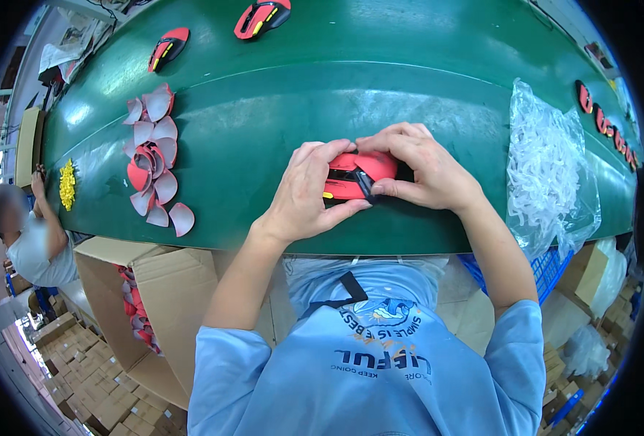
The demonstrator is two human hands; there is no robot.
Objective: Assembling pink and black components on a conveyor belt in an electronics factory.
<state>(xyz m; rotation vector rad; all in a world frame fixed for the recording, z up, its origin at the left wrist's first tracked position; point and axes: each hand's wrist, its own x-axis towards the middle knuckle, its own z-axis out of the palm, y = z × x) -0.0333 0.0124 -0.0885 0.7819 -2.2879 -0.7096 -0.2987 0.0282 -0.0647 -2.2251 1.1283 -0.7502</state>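
Observation:
A red and black computer mouse [346,187] with a yellow strip lies on the green table in front of me. My left hand [300,190] grips its left end, thumb along the near side and fingers over the far side. My right hand [429,168] closes round its right end, thumb at the near edge. Under the right fingers sits a curved red shell piece [377,165] on the mouse's back; whether it is fully seated I cannot tell. To the left lies a pile of similar curved shells [165,187], red outside and greyish inside.
A clear bag of white strips [543,163] lies to the right. Other mice [262,18] stand at the far side and far right. Yellow small parts [67,185] are at left, near another person [37,243]. An open carton [176,280] of red shells stands below the table edge.

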